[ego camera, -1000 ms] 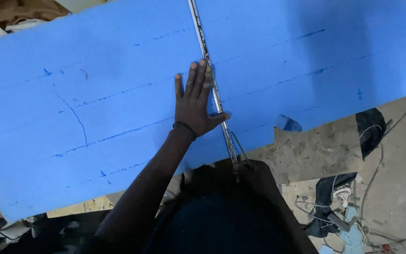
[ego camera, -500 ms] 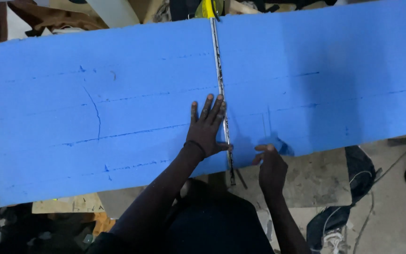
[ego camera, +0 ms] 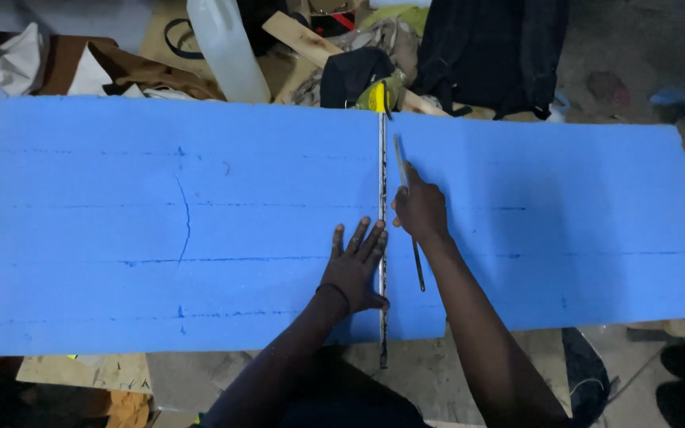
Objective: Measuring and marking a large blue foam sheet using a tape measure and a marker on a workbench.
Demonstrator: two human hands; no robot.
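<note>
Your left hand [ego camera: 356,269] lies flat and spread wide on the blue foam sheet [ego camera: 160,230], its fingertips touching the left edge of the metal tape [ego camera: 382,238] that runs away from you across the whole sheet to a yellow tape case [ego camera: 380,97] at the far edge. Your right hand [ego camera: 420,210] is closed around a thin blade [ego camera: 400,162], its point just ahead of your knuckles and close beside the tape's right edge, with a dark tail of it trailing back past your wrist. The light is dim here, so you cannot be sure from this view whether the point actually touches the foam. The main risk is the tape shifting: only your left palm holds it, near your end, and the long stretch ahead of that hand is free, so sideways pressure from the blade could bow it and the line would wander off the faint lines already marked across the sheet. A thin tape is also a low guide, and the blade could ride over it towards your left fingers, which sit right against it. The near edge of the foam overhangs past your left wrist, so heavy pressure there could tip or flex the sheet.
</note>
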